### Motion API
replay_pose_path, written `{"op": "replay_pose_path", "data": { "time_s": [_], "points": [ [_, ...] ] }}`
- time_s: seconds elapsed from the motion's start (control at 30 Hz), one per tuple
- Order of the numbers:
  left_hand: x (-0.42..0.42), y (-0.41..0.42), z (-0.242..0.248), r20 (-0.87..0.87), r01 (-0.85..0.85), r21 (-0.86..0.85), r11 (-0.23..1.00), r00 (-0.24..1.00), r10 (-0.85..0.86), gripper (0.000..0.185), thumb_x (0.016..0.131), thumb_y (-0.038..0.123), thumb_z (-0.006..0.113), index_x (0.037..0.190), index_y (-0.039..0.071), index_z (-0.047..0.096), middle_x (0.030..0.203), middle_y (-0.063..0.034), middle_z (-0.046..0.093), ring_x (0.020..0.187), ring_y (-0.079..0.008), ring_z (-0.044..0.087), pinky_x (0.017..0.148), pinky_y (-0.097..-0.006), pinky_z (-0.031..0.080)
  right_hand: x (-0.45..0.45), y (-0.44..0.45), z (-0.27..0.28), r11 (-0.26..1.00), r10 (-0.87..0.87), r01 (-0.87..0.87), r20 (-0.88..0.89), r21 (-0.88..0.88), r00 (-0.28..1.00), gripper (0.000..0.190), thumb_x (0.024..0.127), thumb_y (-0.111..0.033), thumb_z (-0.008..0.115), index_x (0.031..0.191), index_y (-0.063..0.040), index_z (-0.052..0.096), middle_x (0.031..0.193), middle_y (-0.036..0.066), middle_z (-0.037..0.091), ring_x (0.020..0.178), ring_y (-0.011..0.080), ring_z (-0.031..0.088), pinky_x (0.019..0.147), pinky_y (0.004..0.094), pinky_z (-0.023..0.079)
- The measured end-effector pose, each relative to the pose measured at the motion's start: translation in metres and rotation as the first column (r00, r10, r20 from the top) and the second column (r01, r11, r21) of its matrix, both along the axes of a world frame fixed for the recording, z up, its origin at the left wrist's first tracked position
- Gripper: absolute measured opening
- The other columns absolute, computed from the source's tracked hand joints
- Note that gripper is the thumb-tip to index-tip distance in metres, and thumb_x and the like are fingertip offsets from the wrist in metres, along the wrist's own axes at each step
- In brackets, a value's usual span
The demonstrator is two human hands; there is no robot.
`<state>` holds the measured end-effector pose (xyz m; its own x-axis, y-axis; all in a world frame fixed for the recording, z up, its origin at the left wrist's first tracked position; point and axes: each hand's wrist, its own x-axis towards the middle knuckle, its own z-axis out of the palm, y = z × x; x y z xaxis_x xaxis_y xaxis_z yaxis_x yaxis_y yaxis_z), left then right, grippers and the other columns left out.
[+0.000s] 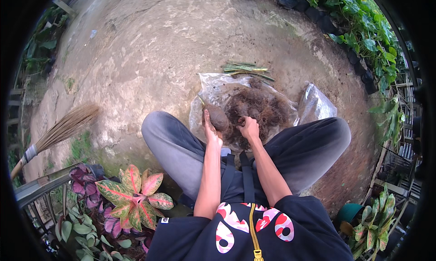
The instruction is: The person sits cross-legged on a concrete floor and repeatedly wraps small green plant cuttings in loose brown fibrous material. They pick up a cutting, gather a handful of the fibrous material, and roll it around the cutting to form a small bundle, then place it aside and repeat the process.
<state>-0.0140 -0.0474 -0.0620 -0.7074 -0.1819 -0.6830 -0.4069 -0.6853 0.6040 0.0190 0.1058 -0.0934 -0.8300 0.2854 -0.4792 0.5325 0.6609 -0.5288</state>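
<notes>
My left hand (212,128) cups a brown, rounded root ball (217,118) that looks wrapped in fibre. A thin green stem (201,99) pokes out of its far end. To the right, my right hand (250,127) has its fingers curled into loose brown fibre (243,101), resembling coconut coir; the fingertips are partly hidden. The fibre lies heaped on a clear plastic sheet (211,82) between my bent knees. Dark fibre also hangs between the ball and my right fingers.
Cut green leaf strips (247,68) lie beyond the sheet. A folded clear plastic bag (315,102) rests by my right knee. A stick broom (64,128) is at left on the concrete ground (153,56). Pink-green potted plants (138,199) crowd my left side; leafy plants (368,33) line the right.
</notes>
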Motion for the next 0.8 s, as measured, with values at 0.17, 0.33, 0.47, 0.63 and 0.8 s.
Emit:
{"op": "replay_pose_path", "data": {
  "time_s": [0.17,0.33,0.47,0.63,0.8],
  "points": [
    [0.003,0.006,-0.006,0.031,0.117,0.092,0.989,0.992,-0.12,0.061,0.087,0.038,0.072,0.138,0.015,0.049,0.141,-0.007,0.048,0.13,-0.0212,0.047,0.106,-0.0441,0.038,-0.006,0.024,0.032,0.973,-0.124,0.103,-0.09,-0.208,0.988,0.036,0.071,-0.013,0.082,0.105,-0.004,0.073,0.098,0.014,0.073,0.093,0.0222,0.07,0.083,0.0334,0.053],
    [0.008,0.013,-0.012,-0.052,0.276,0.127,0.953,0.961,-0.272,0.085,0.081,0.042,0.078,0.148,0.015,0.033,0.15,-0.01,0.039,0.136,-0.0248,0.041,0.108,-0.0484,0.034,-0.007,0.043,0.085,0.925,-0.213,0.129,-0.205,-0.358,0.955,0.033,0.075,-0.005,0.076,0.108,-0.004,0.072,0.101,0.01,0.074,0.095,0.017,0.069,0.086,0.0306,0.052],
    [0.017,0.027,-0.009,-0.029,0.333,0.033,0.942,0.943,-0.333,0.082,0.085,0.052,0.071,0.146,0.013,0.034,0.146,-0.0088,0.043,0.131,-0.0267,0.046,0.106,-0.0482,0.038,-0.009,0.045,0.127,0.869,-0.237,0.073,-0.282,-0.489,0.93,0.03,0.08,0.0,0.073,0.109,0.0,0.069,0.103,0.008,0.073,0.094,0.0147,0.068,0.085,0.0287,0.053],
    [0.014,0.029,-0.001,-0.095,0.441,0.266,0.857,0.897,-0.432,0.095,0.083,0.066,0.064,0.153,0.016,0.024,0.15,-0.009,0.038,0.135,-0.0284,0.041,0.107,-0.0512,0.036,0.001,0.029,0.143,0.824,-0.198,-0.048,-0.368,-0.564,0.909,0.024,0.08,-0.003,0.074,0.103,0.002,0.068,0.097,0.007,0.073,0.09,0.0124,0.068,0.079,0.028,0.053],
    [0.021,0.031,-0.004,-0.172,0.612,0.102,0.784,0.788,-0.592,0.104,0.081,0.061,0.071,0.155,0.011,0.017,0.148,-0.0111,0.038,0.131,-0.0265,0.045,0.104,-0.0431,0.042,0.007,0.014,0.13,0.951,-0.026,-0.166,-0.601,-0.262,0.799,0.021,0.075,-0.005,0.074,0.095,0.002,0.071,0.088,0.017,0.07,0.08,0.0248,0.069,0.072,0.0326,0.053]
  ]
}}
